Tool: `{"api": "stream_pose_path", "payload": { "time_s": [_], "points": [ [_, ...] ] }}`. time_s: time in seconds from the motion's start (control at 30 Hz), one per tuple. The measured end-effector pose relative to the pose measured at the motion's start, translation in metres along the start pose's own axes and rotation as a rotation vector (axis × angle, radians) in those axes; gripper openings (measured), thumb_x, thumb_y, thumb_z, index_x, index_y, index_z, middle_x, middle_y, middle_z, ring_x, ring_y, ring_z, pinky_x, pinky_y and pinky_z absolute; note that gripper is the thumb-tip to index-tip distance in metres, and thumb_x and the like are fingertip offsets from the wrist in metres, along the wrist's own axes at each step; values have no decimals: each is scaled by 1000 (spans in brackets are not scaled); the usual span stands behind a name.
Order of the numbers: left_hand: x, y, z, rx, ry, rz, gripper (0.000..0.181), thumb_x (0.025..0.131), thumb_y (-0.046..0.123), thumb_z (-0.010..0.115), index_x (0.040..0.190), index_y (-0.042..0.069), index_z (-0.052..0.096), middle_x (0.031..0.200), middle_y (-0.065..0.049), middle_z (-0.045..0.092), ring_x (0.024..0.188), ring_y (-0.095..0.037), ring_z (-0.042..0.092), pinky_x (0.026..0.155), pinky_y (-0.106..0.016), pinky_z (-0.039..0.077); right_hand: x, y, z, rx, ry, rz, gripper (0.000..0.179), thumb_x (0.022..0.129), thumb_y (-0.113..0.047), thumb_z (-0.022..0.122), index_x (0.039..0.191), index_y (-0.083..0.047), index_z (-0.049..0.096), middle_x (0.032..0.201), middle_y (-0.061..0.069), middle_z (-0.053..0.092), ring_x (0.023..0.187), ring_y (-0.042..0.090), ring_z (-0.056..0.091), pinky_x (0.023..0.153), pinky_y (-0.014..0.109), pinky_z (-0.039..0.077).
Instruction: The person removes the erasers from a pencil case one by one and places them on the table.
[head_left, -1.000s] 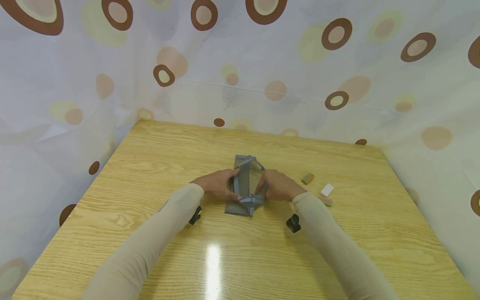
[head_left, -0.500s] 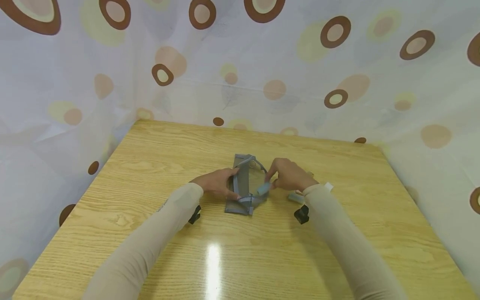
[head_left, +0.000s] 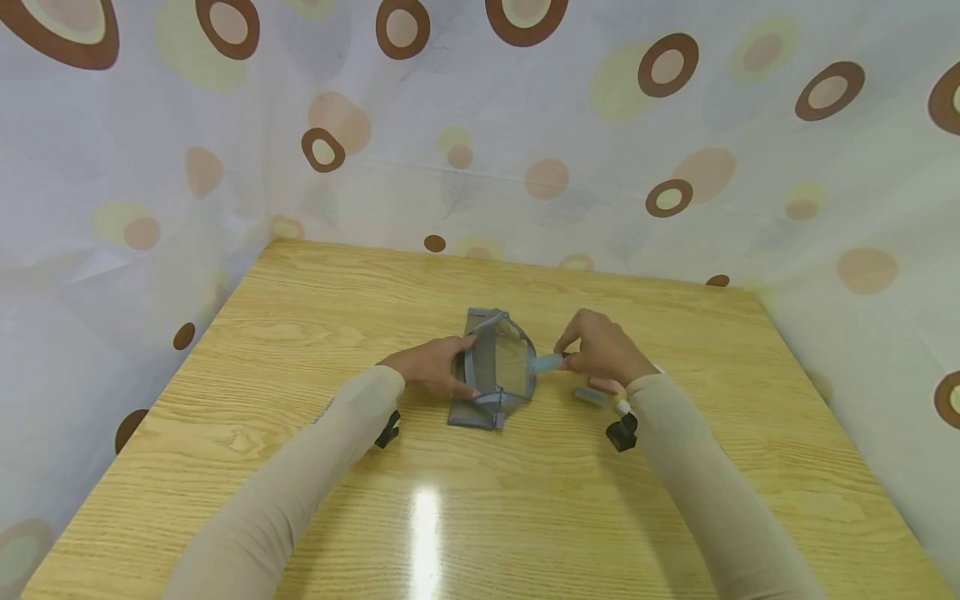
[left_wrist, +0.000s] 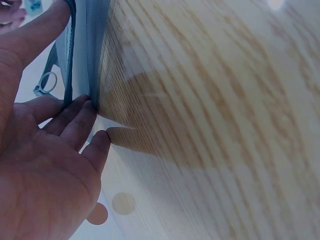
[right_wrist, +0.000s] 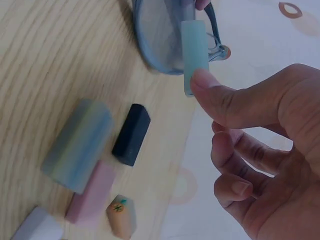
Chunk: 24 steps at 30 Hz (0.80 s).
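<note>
A grey-blue mesh zip pouch lies on the table with its mouth spread apart. My left hand grips the pouch's left side, thumb and fingers at the zipped edge; in the left wrist view the fingers hold the zip edge. At the pouch's right edge, my right hand pinches a light blue eraser between thumb and fingers. Seen from the right wrist, the eraser points toward the pouch; whether they touch I cannot tell.
Right of the pouch lie a striped pastel eraser, a black block, a pink block, an orange one and a white one. The right sleeve hides part of this group in the head view. Patterned cloth surrounds the table.
My right hand has moved right from over the pouch, with the light blue eraser in its fingers. More blocks show beside the right wrist. The left hand has stayed at the pouch.
</note>
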<state>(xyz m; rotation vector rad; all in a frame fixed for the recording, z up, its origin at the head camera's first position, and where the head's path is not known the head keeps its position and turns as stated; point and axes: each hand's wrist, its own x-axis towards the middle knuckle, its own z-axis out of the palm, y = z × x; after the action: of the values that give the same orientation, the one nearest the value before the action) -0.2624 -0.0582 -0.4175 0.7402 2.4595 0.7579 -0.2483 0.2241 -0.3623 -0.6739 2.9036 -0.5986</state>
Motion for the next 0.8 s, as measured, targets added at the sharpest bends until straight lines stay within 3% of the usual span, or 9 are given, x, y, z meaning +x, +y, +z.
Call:
{"api": "stream_pose_path", "payload": {
  "time_s": [0.2, 0.3, 0.43, 0.6, 0.8],
  "points": [
    [0, 0, 1, 8, -1, -1, 100, 80, 40, 75, 152, 9, 14, 155, -12, 22, 141, -26, 23, 113, -40, 25, -6, 10, 3, 24, -14, 108, 19, 76, -6, 77, 95, -1, 75, 102, 13, 70, 104, 37, 59, 82, 49, 52],
    [0, 0, 1, 7, -1, -13, 100, 80, 41, 75, 153, 11, 14, 155, -11, 21, 141, -26, 22, 113, -40, 25, -9, 15, 8, 49, -22, 189, 20, 76, -7, 77, 96, -1, 75, 107, 15, 69, 84, 31, 63, 67, 41, 54],
    [1, 0, 2, 5, -2, -22, 100, 80, 42, 75, 153, 12, 13, 155, -10, 21, 141, -25, 22, 113, -39, 25, -11, 20, 15, 75, -30, 265, 18, 76, -8, 74, 94, -3, 76, 112, 17, 66, 63, 21, 53, 52, 29, 44],
    [1, 0, 2, 12, 1, -13, 100, 80, 44, 74, 153, 11, 14, 155, -10, 22, 141, -25, 22, 113, -40, 25, -12, 24, 19, 71, -36, 266, 16, 77, -10, 73, 92, -3, 76, 113, 18, 65, 78, 25, 56, 56, 29, 47],
    [1, -1, 2, 1, 1, -3, 101, 79, 44, 74, 153, 12, 13, 155, -9, 21, 142, -25, 21, 113, -39, 25, -11, 26, 23, 72, -24, 250, 14, 75, -10, 73, 88, -5, 76, 106, 14, 68, 84, 25, 60, 61, 32, 52]
  ]
}}
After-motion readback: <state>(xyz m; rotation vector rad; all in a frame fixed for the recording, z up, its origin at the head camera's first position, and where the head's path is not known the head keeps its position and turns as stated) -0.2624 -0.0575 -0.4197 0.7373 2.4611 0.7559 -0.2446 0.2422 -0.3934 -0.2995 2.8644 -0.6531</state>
